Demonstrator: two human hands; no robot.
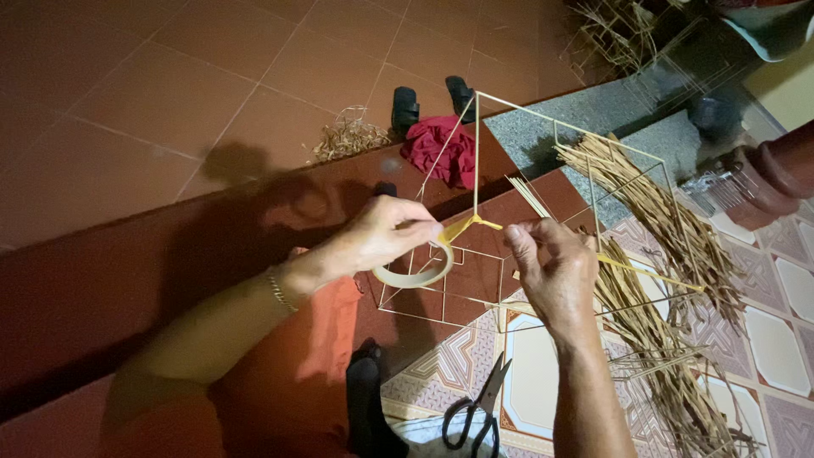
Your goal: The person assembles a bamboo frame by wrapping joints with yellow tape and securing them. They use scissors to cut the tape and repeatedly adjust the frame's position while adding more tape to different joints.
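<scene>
While the left hand [386,237] grips a pale tape roll [415,270], the right hand [551,263] pinches its yellowish strip [471,225], stretched sideways between them at the thin stick frame [475,153].

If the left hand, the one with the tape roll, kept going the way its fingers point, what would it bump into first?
Probably the right hand. The left hand holds the tape roll with fingers pointing rightward along the stretched strip of tape, which runs past a thin upright stick of the frame. Depth is unclear, so the stick might come first.

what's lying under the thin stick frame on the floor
Under the thin stick frame: patterned floor tiles, red step, dry straw bundle. The right hand covers part.
</scene>
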